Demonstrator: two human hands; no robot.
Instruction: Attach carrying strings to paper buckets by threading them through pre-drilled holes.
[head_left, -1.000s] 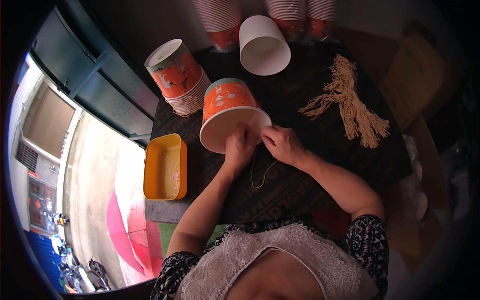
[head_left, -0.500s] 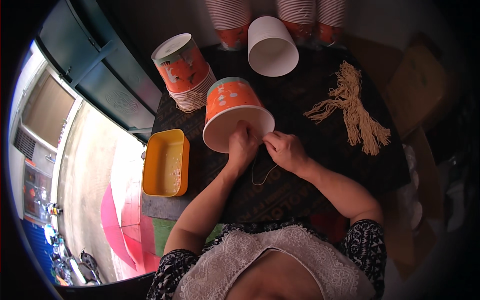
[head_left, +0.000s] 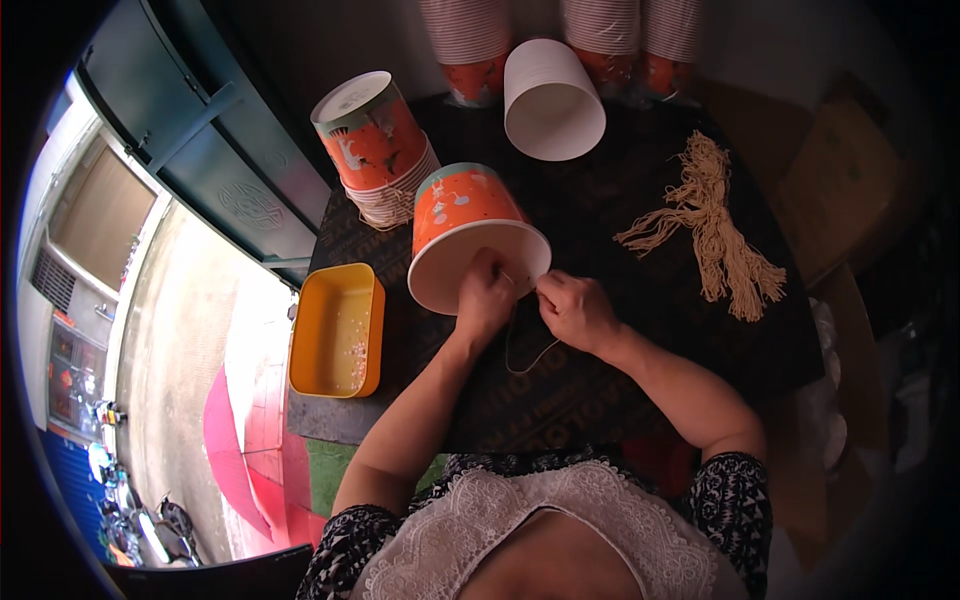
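An orange paper bucket (head_left: 467, 205) with a green band and pale figures lies tilted on the dark table, its white mouth facing me. My left hand (head_left: 487, 300) reaches into the mouth, its closed fingers pinching a thin string at the inner side near the right rim. Just outside that rim, my right hand (head_left: 575, 308) is closed in a pinch on the string. A loop of the string (head_left: 510, 362) hangs between the hands over the table. The left fingertips are partly in shadow inside the bucket.
At the back left stands an upside-down bucket stack (head_left: 375, 140) with string around its lower part. A yellow tub (head_left: 300, 345) holds small pale bits. A white-mouthed bucket (head_left: 550, 110) lies behind; a bundle of tan strings (head_left: 715, 225) lies right. Wrapped bucket stacks (head_left: 470, 50) line the back.
My right hand has shifted slightly right and down, a little off the rim. The left hand stays inside the bucket mouth. The whole view has moved slightly.
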